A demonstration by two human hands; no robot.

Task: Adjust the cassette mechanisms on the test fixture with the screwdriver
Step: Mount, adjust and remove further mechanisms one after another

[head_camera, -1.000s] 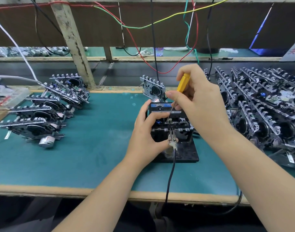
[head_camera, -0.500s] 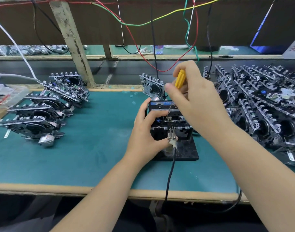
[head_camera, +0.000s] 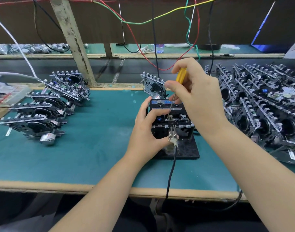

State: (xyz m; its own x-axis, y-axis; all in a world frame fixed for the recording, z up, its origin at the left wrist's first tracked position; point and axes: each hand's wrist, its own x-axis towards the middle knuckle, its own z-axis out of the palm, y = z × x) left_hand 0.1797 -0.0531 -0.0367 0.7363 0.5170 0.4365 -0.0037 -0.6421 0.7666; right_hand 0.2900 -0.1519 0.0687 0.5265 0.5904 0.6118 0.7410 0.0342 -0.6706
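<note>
At frame centre, the right hand (head_camera: 196,96) is pinching the yellow screwdriver (head_camera: 180,78), its shaft slanting down-left into the cassette mechanism (head_camera: 172,118) on the test fixture (head_camera: 185,150), which the left hand (head_camera: 147,131) is gripping.

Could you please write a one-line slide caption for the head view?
Right hand steers yellow-handled screwdriver into cassette mechanism on black test fixture; left hand steadies it.

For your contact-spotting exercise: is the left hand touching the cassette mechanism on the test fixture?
Touching. The head view shows the left hand with fingers wrapped round the left side of the cassette mechanism, no gap visible.
</note>
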